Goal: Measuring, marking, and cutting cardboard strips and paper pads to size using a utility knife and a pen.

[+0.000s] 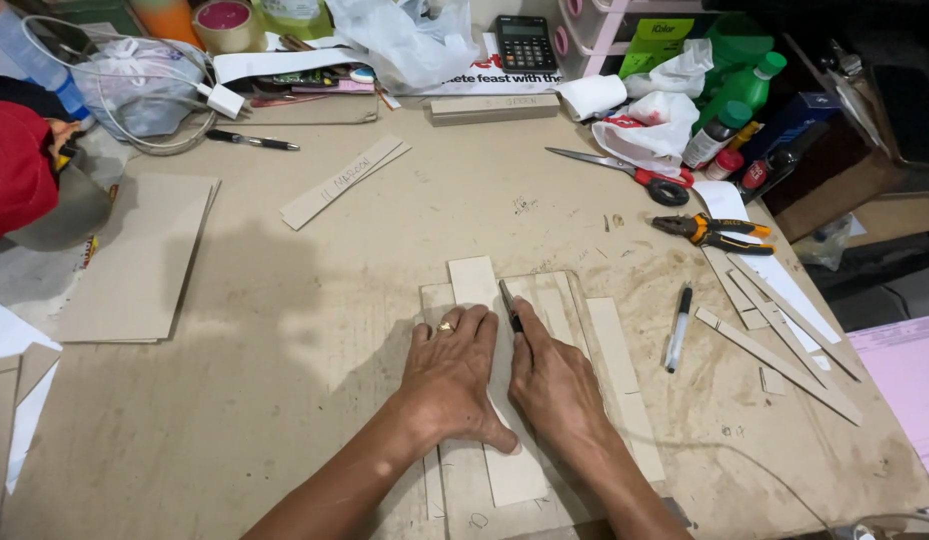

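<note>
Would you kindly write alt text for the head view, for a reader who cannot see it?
Left hand presses a long cardboard strip flat on a worn table while the right hand draws a dark knife along it. Pliers, scissors and a pen lie right.

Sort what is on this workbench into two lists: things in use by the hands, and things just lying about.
In use: left hand, right hand, cardboard strip, cutter, cardboard sheet.

Lying about: scissors, pliers, marker, calculator, tape roll, black pen.

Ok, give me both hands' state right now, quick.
Left hand: open, flat on the cardboard strip.
Right hand: closed on a cutter knife.
</note>
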